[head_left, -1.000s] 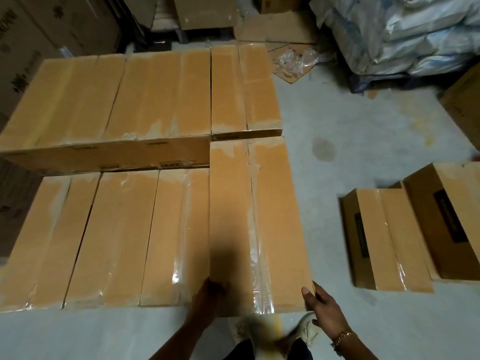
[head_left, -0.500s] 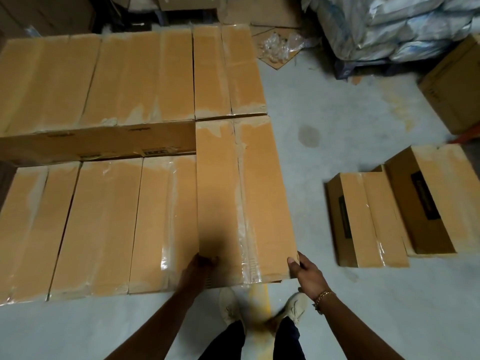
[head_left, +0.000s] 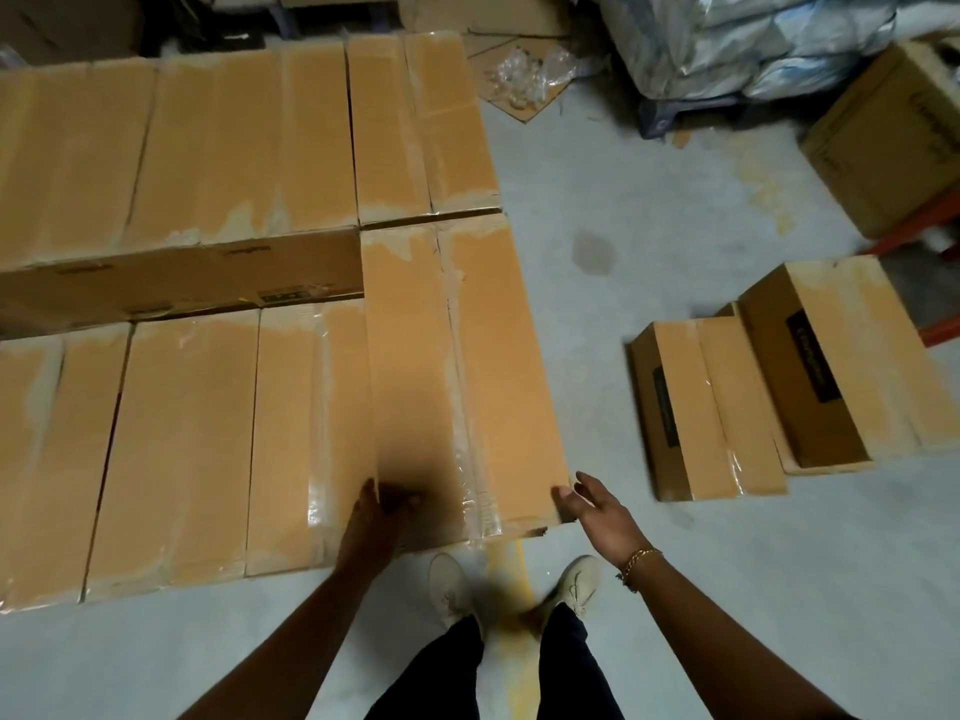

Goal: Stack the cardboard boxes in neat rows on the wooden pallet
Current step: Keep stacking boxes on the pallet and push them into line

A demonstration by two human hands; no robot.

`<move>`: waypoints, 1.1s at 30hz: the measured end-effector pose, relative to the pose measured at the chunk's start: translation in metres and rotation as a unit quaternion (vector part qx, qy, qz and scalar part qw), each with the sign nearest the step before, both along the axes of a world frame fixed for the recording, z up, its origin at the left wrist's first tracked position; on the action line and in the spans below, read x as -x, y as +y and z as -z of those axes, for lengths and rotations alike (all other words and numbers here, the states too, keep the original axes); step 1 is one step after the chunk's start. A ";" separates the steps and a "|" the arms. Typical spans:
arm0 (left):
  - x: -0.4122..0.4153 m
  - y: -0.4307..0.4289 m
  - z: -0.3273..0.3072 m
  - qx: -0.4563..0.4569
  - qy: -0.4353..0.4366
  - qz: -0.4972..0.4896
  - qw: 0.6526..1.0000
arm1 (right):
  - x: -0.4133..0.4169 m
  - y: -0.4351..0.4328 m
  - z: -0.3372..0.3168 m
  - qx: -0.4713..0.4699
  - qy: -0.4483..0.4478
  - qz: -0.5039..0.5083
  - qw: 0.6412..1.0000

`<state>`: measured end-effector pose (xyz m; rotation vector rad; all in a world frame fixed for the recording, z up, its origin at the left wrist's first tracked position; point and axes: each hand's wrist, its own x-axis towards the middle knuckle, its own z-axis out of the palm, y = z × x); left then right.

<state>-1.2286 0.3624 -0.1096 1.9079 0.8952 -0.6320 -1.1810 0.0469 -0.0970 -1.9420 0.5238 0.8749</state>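
The long box point(head_left: 467, 366) lies at the right end of the near row of cardboard boxes point(head_left: 176, 439), with its long side pointing away from the person. Its top stands a little higher than the three boxes on its left, and its far end almost meets a box of the back row point(head_left: 208, 142). The pallet under the boxes is hidden.

The left hand point(head_left: 376, 517) holds the near left corner of the long box. The thumb is on the left side and the bent fingers point(head_left: 408, 498) lie on the top. This part is in dark shadow, so the grip is not very clear.

The right hand point(head_left: 597, 506) is just beside the near right corner of the same box. Its fingers point(head_left: 589, 483) are spread and loose and hold nothing. I cannot tell if the thumb touches the cardboard. A gold bracelet point(head_left: 638, 561) is on this wrist.

On the grey floor point(head_left: 623, 283), well apart to the right, two smaller boxes point(head_left: 717, 407) lie side by side. Wrapped sacks point(head_left: 753, 39) are piled at the far right.
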 end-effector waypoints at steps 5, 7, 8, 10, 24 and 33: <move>-0.019 -0.019 -0.021 -0.142 -0.056 0.125 0.980 | 0.004 -0.027 -0.016 0.012 -0.028 0.025 0.999; -0.031 -0.037 -0.028 -0.189 -0.103 0.172 0.961 | 0.004 -0.045 -0.023 0.009 -0.037 0.039 0.998; -0.038 -0.050 -0.036 -0.211 -0.121 0.192 0.951 | 0.004 -0.055 -0.026 0.007 -0.041 0.047 0.998; -0.053 -0.080 -0.047 -0.228 -0.152 0.217 0.937 | 0.001 -0.078 -0.031 0.007 -0.048 0.066 0.997; -0.101 -0.392 -0.023 -0.111 -0.164 0.321 0.926 | -0.007 -0.330 -0.028 0.008 -0.047 0.176 0.983; -0.130 -0.536 0.015 0.002 -0.056 0.269 0.962 | -0.034 -0.463 0.011 0.043 -0.004 0.176 0.983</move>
